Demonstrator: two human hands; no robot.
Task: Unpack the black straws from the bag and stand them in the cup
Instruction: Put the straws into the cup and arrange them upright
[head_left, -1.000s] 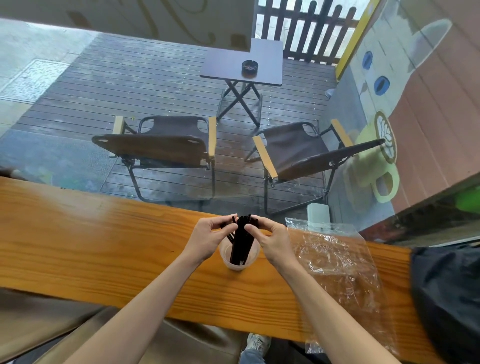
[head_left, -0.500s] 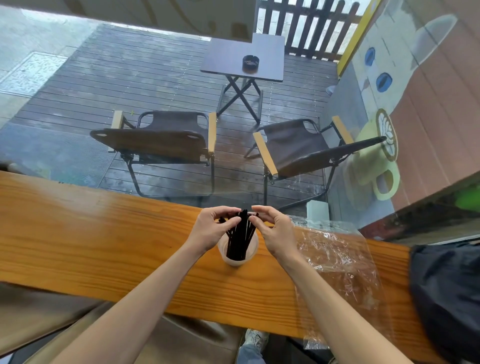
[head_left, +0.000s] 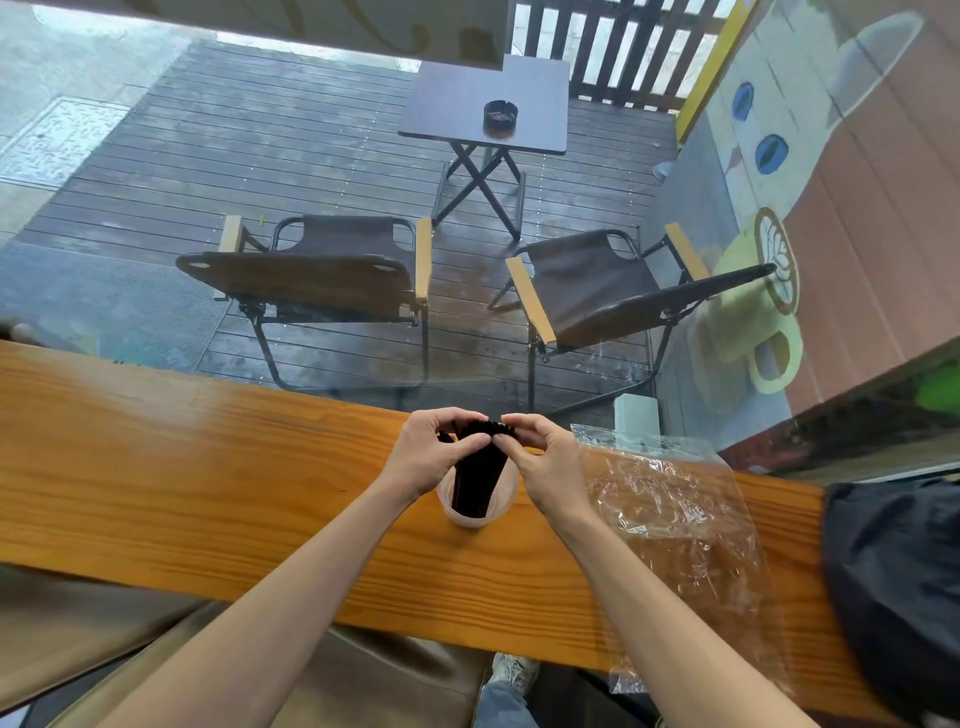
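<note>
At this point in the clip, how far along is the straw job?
Done: the plastic bag lies flat and looks empty; the black straws stand in the cup. In hand: left hand and right hand pinch the straw tops together. Left: letting go.

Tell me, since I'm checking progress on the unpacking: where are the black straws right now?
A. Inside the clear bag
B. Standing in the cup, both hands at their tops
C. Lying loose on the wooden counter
B: the black straws stand bunched in the cup, with the left hand and right hand pinching their tops; the clear bag lies flat beside it.
</note>
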